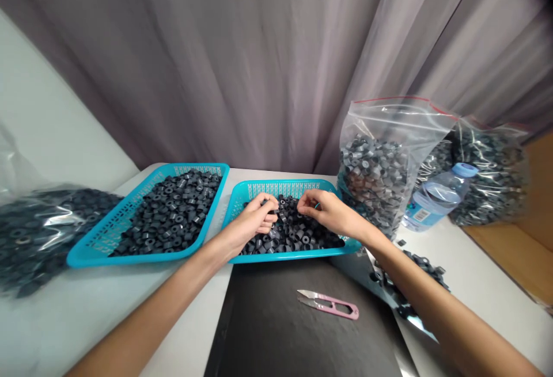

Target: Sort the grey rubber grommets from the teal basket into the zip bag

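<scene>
Both hands reach into the right turquoise tray (288, 187), which is filled with small dark ring-shaped parts (298, 233). My left hand (256, 219) is curled, its fingers closed around some of the dark parts. My right hand (328, 211) pinches at the pile with fingertips together; what it holds is too small to name. A second turquoise tray (108, 239) to the left holds a larger heap of the same dark rings (170, 207).
Pink thread snips (329, 303) lie on a black mat (294, 331) in front. Clear zip bags of dark rings stand at right (375, 164) and far right (488, 175), with a water bottle (436, 198) between. Another bag lies at left (38, 227). Loose rings (406, 285) sit under my right forearm.
</scene>
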The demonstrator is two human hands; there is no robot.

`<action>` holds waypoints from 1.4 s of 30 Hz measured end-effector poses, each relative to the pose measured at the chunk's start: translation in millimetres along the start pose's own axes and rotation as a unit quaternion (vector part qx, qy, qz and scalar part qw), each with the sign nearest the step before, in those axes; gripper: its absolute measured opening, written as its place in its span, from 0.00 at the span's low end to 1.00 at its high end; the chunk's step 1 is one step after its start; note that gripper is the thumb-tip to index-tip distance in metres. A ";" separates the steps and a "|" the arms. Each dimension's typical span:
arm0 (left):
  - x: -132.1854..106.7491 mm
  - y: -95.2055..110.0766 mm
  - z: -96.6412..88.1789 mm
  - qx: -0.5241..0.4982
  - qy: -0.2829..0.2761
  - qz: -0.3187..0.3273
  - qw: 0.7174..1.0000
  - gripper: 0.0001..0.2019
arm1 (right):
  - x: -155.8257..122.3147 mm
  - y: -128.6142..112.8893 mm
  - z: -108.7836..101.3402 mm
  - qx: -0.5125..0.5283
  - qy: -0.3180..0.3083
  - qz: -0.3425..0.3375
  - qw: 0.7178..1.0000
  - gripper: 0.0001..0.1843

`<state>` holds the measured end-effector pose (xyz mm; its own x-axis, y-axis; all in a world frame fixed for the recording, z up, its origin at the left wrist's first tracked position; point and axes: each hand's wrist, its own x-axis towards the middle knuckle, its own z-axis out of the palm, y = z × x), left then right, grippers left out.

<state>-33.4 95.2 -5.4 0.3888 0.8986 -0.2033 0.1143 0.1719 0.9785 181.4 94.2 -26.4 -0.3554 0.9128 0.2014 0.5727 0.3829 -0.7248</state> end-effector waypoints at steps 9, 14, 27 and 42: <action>0.3 -0.6 -3.3 -0.144 -0.018 -0.063 0.987 0.12 | -6.3 7.6 -5.6 0.193 0.016 0.047 0.980 0.17; -1.7 1.9 -2.4 -0.196 0.012 -0.120 0.973 0.16 | -3.4 11.2 2.3 0.295 0.011 0.087 0.952 0.21; -10.1 4.8 -2.6 -0.276 -0.105 -0.134 0.946 0.29 | -9.1 3.4 14.4 0.182 -0.042 0.051 0.981 0.13; -31.0 19.9 6.5 -0.270 -0.181 -0.103 0.940 0.27 | -15.8 16.7 18.8 -0.086 0.048 0.005 0.995 0.11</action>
<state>-37.2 68.1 20.2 0.7068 0.6442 -0.2924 -0.2225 0.5948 0.7725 182.7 83.6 -54.1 -0.2816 0.9227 0.2634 0.6971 0.3854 -0.6046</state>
